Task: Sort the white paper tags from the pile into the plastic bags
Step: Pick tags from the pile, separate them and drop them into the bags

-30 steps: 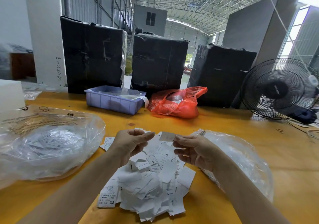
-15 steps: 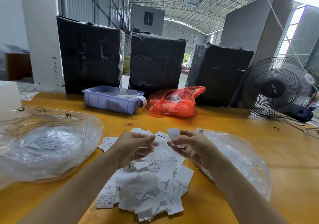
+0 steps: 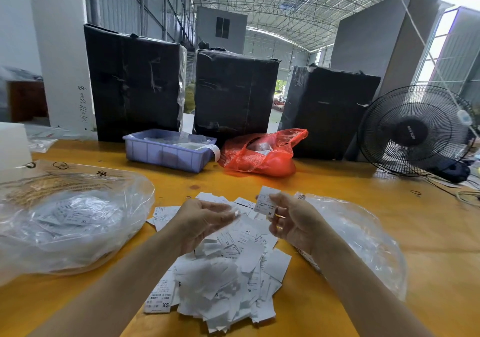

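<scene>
Far left: clear plastic bag [image 3: 72, 222] lay on the yellow table [image 3: 428, 233], holding white tags, one reading XL. A white block [image 3: 11, 144] sat at the table's left edge behind it.

Left hand [image 3: 200, 222] hovered over the pile of white paper tags [image 3: 223, 271], palm turned inward, fingers loosely curled. Fingertips were motion-blurred, so couldn't tell whether they held anything; nothing plainly in them.

The pile sat centre-near on the table, between the two bags, spread loose. Legible sizes: XS, S, XL. One long XS tag [image 3: 159, 297] lay at the pile's left-near edge.

Right hand [image 3: 293, 222] was raised just right of the pile, thumb and fingers pinching a single tag [image 3: 267, 201], upright, printed face toward the camera, marked M at the bottom.

Second clear plastic bag [image 3: 363, 235] lay right of the pile, partly under the right forearm. Contents unclear through the film.

Back row, left to right: three black-wrapped boxes, first [image 3: 135, 82], second [image 3: 233, 92], third [image 3: 330, 108]. In front of them a lilac plastic bin [image 3: 166, 152] and a red plastic bag [image 3: 262, 152], touching or nearly so. Black fan [image 3: 413, 131] stood at the far right with cables near it.
</scene>
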Demonstrator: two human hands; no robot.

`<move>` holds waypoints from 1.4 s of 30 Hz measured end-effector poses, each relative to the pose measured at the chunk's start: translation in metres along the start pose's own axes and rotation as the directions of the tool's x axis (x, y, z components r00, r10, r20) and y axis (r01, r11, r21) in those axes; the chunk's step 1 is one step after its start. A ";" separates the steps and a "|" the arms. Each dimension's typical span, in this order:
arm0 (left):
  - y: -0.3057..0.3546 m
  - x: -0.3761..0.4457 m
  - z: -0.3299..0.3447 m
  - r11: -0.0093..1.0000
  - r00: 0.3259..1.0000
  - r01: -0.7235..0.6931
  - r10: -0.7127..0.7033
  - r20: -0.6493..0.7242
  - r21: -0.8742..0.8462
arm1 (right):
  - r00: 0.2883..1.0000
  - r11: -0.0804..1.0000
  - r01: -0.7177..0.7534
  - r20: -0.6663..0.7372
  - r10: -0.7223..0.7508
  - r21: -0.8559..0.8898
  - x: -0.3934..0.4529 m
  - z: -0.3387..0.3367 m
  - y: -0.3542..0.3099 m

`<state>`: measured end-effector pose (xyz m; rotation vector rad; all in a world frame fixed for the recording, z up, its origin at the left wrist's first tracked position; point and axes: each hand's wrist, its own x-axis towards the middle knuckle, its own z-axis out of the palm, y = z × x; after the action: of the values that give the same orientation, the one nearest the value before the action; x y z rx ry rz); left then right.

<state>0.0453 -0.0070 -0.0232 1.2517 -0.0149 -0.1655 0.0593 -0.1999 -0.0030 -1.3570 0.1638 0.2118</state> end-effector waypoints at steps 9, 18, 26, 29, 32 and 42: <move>-0.005 -0.002 0.007 1.000 1.000 0.013 -0.014 -0.009 -0.026 | 0.983 0.986 0.149 0.099 -0.156 0.070 -0.002 0.003 0.000; -0.006 -0.004 0.010 1.000 0.999 -0.011 0.010 -0.038 -0.020 | 0.906 0.852 0.422 0.125 -0.404 -0.310 -0.011 0.009 0.001; -0.004 -0.003 0.009 0.996 1.000 -0.021 0.019 -0.024 -0.086 | 0.872 0.777 0.482 0.139 -0.469 -0.405 -0.009 0.008 0.003; -0.005 -0.003 0.008 0.996 1.000 -0.023 0.022 -0.022 -0.083 | 0.868 0.762 0.487 0.138 -0.477 -0.427 -0.008 0.008 0.004; -0.005 -0.001 0.008 0.996 1.000 -0.021 0.019 -0.023 -0.086 | 0.856 0.736 0.502 0.138 -0.499 -0.454 -0.008 0.009 0.005; -0.005 0.000 0.008 0.994 0.999 -0.016 0.011 -0.043 -0.109 | 0.848 0.735 0.506 0.103 -0.520 -0.451 -0.009 0.012 0.006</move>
<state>0.0439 -0.0159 -0.0255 1.1451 0.0221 -0.1261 0.0494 -0.1874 -0.0045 -1.8308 -0.2646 -0.2611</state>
